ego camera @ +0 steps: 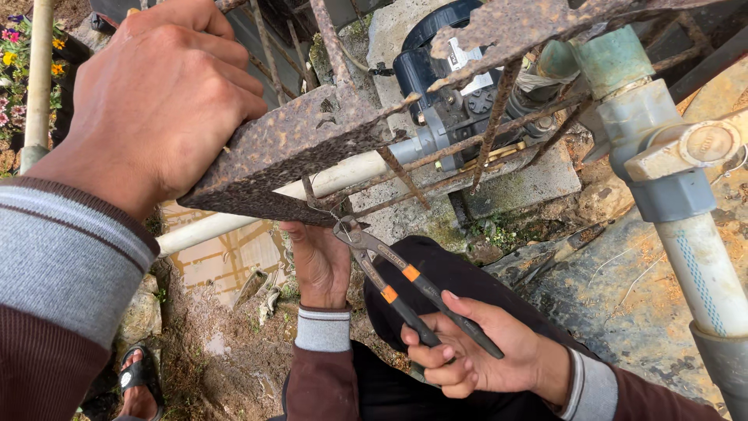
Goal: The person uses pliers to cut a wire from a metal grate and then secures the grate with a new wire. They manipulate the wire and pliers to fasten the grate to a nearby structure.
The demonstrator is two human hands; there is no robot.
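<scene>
My right hand (475,355) grips the black, orange-banded handles of a pair of pliers (389,269). The jaws bite a thin wire (331,209) at the lower edge of a rusty metal frame (288,148). My left hand (319,269) reaches up from below and holds that same edge beside the jaws; its fingertips are hidden under the plate. Another person's hand (164,93), in a grey-cuffed maroon sleeve like mine, clasps the frame's near corner at the upper left.
A white pipe (343,175) runs behind the frame to a dark blue pump (436,62) on a concrete slab. A thick pipe with a grey valve (686,234) stands at right. A black-trousered knee (436,273), a sandalled foot (140,382) on muddy ground and flowers (12,47) are also in view.
</scene>
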